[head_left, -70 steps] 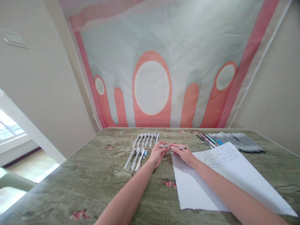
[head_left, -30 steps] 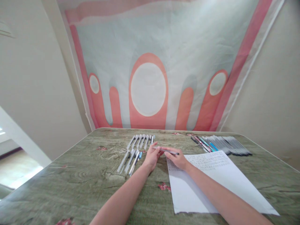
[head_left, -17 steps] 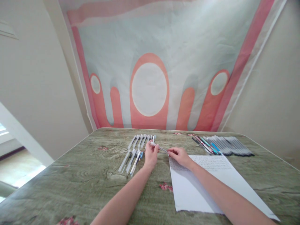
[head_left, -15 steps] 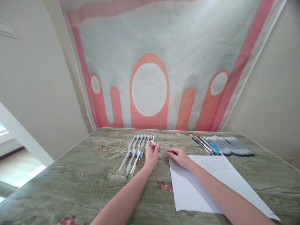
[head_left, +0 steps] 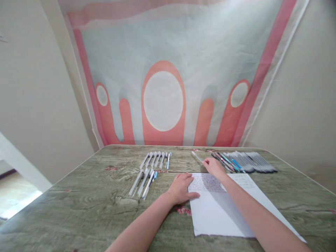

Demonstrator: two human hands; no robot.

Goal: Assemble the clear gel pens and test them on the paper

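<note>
Well, two rows of pens (head_left: 156, 160) lie leftmost on the counter (head_left: 91, 196); the left hand (head_left: 180, 189), grip spread, holds nothing and presses the paper (head_left: 215, 213). Then a slim pen (head_left: 196, 156) (lifted or resting, I can't tell) points away from the right hand's (head_left: 216, 169) closed fingertip grip, left of fanned pens (head_left: 252, 161).

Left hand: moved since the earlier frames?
Yes. Against the pink flower print, the left hand has shifted rightward and nearer the person, from holding the pen to lying spread at the left edge of the paper.
</note>
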